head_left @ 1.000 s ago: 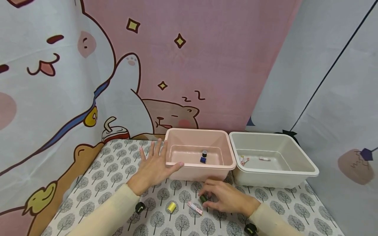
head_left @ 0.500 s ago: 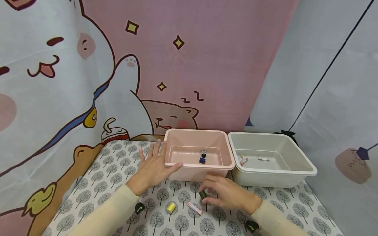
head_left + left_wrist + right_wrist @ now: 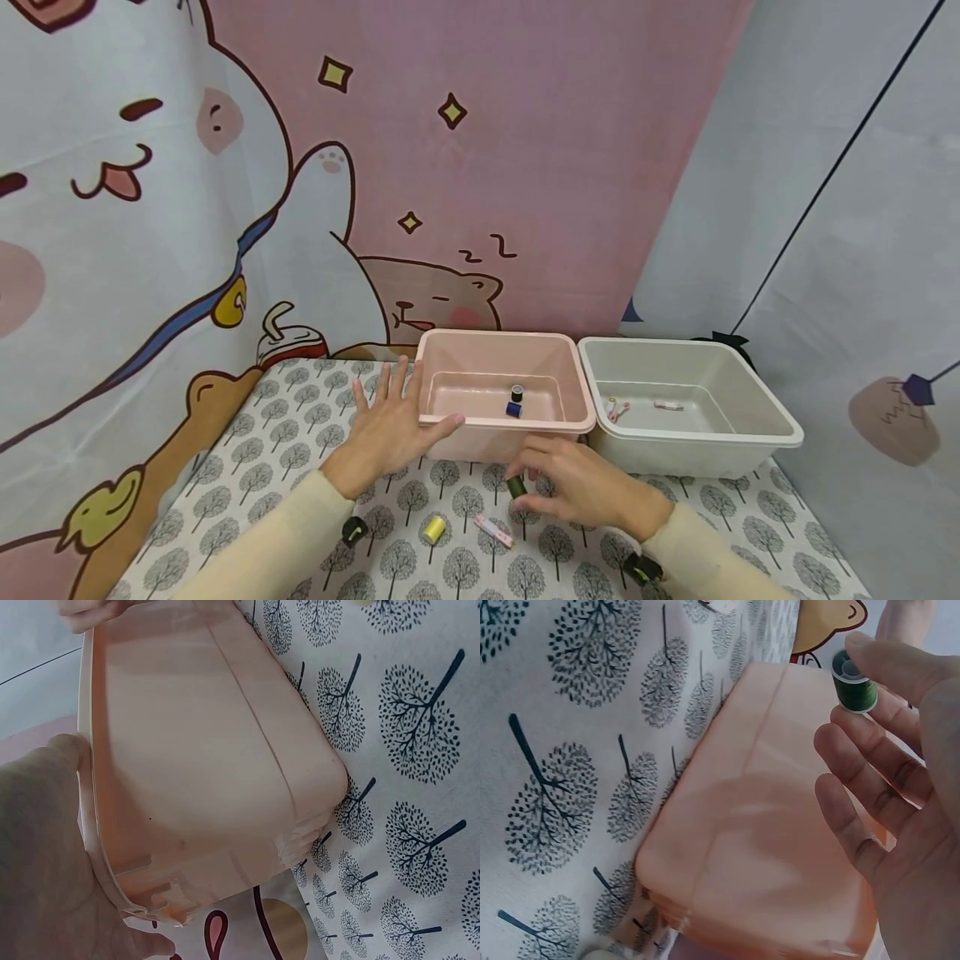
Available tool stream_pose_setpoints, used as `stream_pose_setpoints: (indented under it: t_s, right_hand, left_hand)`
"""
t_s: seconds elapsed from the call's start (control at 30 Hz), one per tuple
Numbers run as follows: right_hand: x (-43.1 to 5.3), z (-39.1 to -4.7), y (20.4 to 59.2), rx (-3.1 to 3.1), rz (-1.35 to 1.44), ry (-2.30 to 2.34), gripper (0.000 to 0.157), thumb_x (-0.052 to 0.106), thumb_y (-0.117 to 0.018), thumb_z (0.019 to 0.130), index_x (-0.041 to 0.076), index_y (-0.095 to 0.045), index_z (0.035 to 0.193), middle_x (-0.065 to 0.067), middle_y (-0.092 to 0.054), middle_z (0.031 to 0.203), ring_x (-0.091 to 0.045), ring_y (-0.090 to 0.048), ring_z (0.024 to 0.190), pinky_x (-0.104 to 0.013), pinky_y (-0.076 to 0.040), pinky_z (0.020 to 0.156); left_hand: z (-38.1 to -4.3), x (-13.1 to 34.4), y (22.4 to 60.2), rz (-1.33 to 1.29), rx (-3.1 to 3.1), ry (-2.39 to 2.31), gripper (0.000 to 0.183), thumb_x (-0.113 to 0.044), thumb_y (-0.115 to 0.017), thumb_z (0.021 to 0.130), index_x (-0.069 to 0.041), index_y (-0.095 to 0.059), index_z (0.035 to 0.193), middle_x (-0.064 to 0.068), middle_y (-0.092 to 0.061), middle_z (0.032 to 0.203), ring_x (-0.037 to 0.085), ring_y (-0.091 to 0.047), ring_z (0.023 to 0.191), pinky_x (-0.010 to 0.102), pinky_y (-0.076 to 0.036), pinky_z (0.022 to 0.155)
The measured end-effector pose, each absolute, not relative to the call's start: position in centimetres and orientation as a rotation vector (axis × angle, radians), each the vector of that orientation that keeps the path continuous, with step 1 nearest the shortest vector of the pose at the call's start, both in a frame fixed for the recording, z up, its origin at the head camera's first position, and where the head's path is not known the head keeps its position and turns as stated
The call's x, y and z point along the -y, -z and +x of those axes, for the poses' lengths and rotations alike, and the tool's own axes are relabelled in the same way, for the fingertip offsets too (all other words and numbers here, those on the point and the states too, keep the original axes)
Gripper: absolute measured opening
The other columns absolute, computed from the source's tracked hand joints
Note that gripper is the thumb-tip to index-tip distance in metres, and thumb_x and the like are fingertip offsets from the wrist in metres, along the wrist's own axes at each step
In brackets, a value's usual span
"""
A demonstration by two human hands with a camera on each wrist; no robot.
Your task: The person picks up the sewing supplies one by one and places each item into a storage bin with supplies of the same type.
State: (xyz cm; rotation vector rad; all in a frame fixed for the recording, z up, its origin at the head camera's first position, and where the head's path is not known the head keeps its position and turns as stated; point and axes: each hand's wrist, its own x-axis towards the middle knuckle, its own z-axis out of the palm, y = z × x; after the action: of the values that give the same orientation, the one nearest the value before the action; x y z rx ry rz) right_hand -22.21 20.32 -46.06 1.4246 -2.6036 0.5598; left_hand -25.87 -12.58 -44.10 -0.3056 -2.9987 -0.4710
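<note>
My right hand (image 3: 577, 485) pinches a spool of green thread (image 3: 856, 693) between thumb and fingertips, raised just in front of the pink bin (image 3: 480, 442). The other fingers are loosely bent in the right wrist view. My left hand (image 3: 386, 429) rests with spread fingers at the bin's left front corner, its thumb along the rim. A dark blue thread spool (image 3: 513, 410) and a black one (image 3: 517, 392) lie inside the pink bin. On the cloth nearer to me are a yellow thread spool (image 3: 433, 529) and a small pink-and-white strip-like item (image 3: 494, 531).
A white bin (image 3: 690, 455) stands against the pink one on its right. It contains a pale pink strip (image 3: 668, 406) and a small cluster of pinkish pieces (image 3: 617, 412). The tree-print cloth (image 3: 300, 425) covers the table, and a cartoon-printed curtain (image 3: 555, 167) rises behind the bins.
My right hand has risen a little towards the pink bin's front rim, carrying the green thread spool up off the cloth. My left hand stays at the corner.
</note>
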Motion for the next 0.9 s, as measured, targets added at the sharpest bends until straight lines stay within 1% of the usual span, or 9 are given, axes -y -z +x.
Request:
stream_pose_setpoints:
  t_s: [0.07, 0.2, 0.27, 0.37, 0.5, 0.6, 0.7, 0.8, 0.9]
  right_hand:
    - [-20.3, -22.2, 45.8, 2.591, 1.422, -0.542, 0.034, 0.045, -0.085, 0.107, 0.019, -0.082, 0.128, 0.012, -0.079, 0.124, -0.007, -0.077, 0.100, -0.024, -0.068, 0.092]
    - [-20.4, -22.1, 45.2, 2.566, 1.401, -0.501, 0.031, 0.038, -0.089, 0.105, 0.021, -0.081, 0.128, 0.013, -0.079, 0.124, -0.008, -0.079, 0.108, -0.029, -0.069, 0.097]
    - [-20.4, -22.1, 45.0, 2.554, 1.388, -0.481, 0.030, 0.036, -0.091, 0.103, 0.022, -0.081, 0.127, 0.014, -0.080, 0.124, -0.007, -0.079, 0.110, -0.029, -0.069, 0.098]
    - [-20.5, -22.2, 44.5, 2.535, 1.373, -0.474, 0.030, 0.036, -0.092, 0.103, 0.022, -0.080, 0.126, 0.014, -0.079, 0.119, -0.006, -0.078, 0.105, -0.026, -0.069, 0.093]
    - [-20.7, -22.3, 44.0, 2.509, 1.372, -0.504, 0.032, 0.037, -0.091, 0.104, 0.022, -0.081, 0.130, 0.014, -0.080, 0.120, -0.003, -0.077, 0.100, -0.020, -0.067, 0.088]
    - [-20.9, -22.4, 43.6, 2.490, 1.383, -0.541, 0.033, 0.034, -0.091, 0.104, 0.021, -0.081, 0.132, 0.013, -0.079, 0.123, -0.003, -0.078, 0.099, -0.016, -0.066, 0.087]
    - [-21.0, -22.6, 43.2, 2.466, 1.398, -0.575, 0.033, 0.029, -0.092, 0.103, 0.017, -0.080, 0.132, 0.011, -0.079, 0.121, -0.003, -0.078, 0.096, -0.012, -0.064, 0.085]
    - [-21.1, -22.8, 42.8, 2.444, 1.407, -0.597, 0.033, 0.026, -0.093, 0.102, 0.014, -0.080, 0.131, 0.009, -0.078, 0.118, -0.001, -0.076, 0.095, -0.011, -0.063, 0.085]
    - [-21.2, -23.0, 42.3, 2.435, 1.397, -0.604, 0.035, 0.024, -0.093, 0.102, 0.012, -0.080, 0.132, 0.008, -0.078, 0.115, -0.001, -0.075, 0.095, -0.014, -0.064, 0.083]
  left_hand:
    - [-25.9, 12.6, 44.1, -0.305, 2.996, 0.475, 0.124, -0.092, -0.054, 0.104, -0.008, -0.017, 0.188, 0.022, -0.004, 0.195, 0.054, -0.006, 0.181, 0.091, 0.005, 0.137]
    - [-25.8, 12.6, 44.2, -0.306, 2.993, 0.478, 0.124, -0.092, -0.054, 0.104, -0.008, -0.016, 0.188, 0.022, -0.003, 0.195, 0.054, -0.006, 0.181, 0.090, 0.005, 0.137]
    - [-25.8, 12.6, 44.2, -0.307, 2.994, 0.471, 0.125, -0.094, -0.052, 0.104, -0.008, -0.016, 0.188, 0.022, -0.003, 0.195, 0.053, -0.006, 0.181, 0.091, 0.005, 0.137]
    - [-25.9, 12.6, 44.2, -0.310, 2.994, 0.468, 0.126, -0.095, -0.050, 0.103, -0.008, -0.015, 0.188, 0.022, -0.004, 0.195, 0.053, -0.006, 0.181, 0.091, 0.004, 0.137]
    - [-25.9, 12.6, 44.2, -0.312, 2.990, 0.472, 0.125, -0.092, -0.053, 0.104, -0.008, -0.015, 0.188, 0.022, -0.004, 0.196, 0.053, -0.006, 0.182, 0.091, 0.005, 0.137]
    - [-25.9, 12.5, 44.2, -0.314, 2.986, 0.475, 0.123, -0.090, -0.055, 0.105, -0.008, -0.016, 0.188, 0.022, -0.004, 0.196, 0.053, -0.005, 0.182, 0.091, 0.005, 0.137]
    - [-25.9, 12.5, 44.2, -0.316, 2.988, 0.471, 0.123, -0.090, -0.055, 0.105, -0.007, -0.016, 0.188, 0.022, -0.004, 0.195, 0.053, -0.005, 0.181, 0.091, 0.005, 0.137]
    - [-25.9, 12.5, 44.2, -0.314, 2.992, 0.466, 0.124, -0.091, -0.053, 0.105, -0.007, -0.016, 0.188, 0.022, -0.004, 0.195, 0.053, -0.006, 0.181, 0.091, 0.004, 0.137]
    - [-25.9, 12.6, 44.2, -0.310, 2.997, 0.463, 0.125, -0.093, -0.052, 0.104, -0.008, -0.016, 0.188, 0.022, -0.004, 0.195, 0.053, -0.006, 0.182, 0.091, 0.004, 0.136]
